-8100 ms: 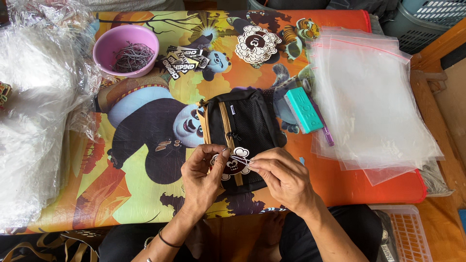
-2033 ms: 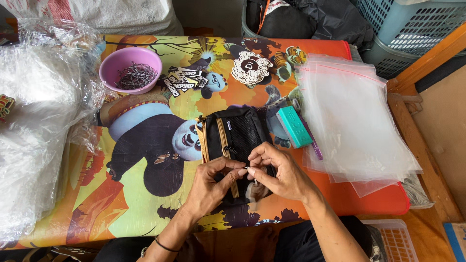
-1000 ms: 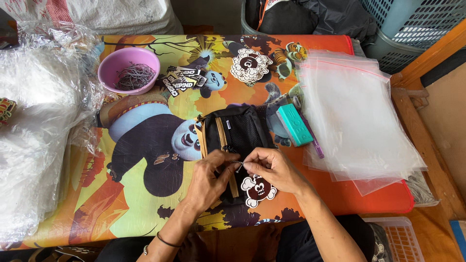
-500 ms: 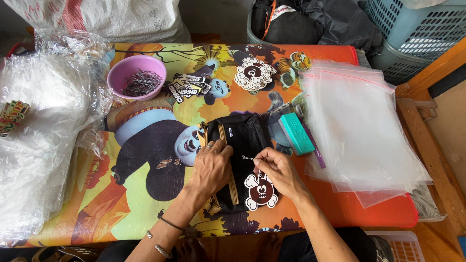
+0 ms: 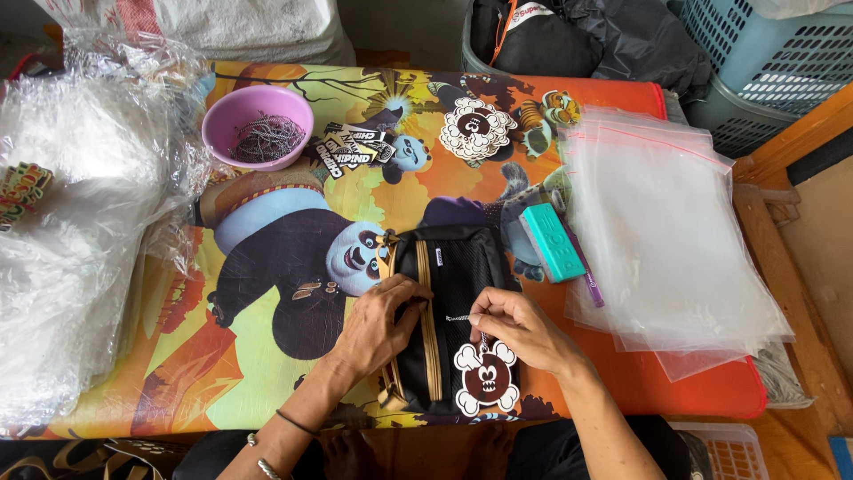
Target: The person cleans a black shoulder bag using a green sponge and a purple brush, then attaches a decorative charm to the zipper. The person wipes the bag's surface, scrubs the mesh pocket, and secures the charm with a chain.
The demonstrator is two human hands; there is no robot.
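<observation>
Both hands on the black pouch — right grip pinching the tag's chain, left pressing flat.

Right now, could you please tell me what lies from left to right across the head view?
Crumpled plastic wrap → purple bowl → left hand → black pouch → right hand → teal block → clear zip bags

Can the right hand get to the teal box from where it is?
Probably yes. The right hand rests on the black pouch, pinching a small chain, and the teal box lies just beyond it on the mat with nothing between them; it would have to drop the chain first.
</observation>
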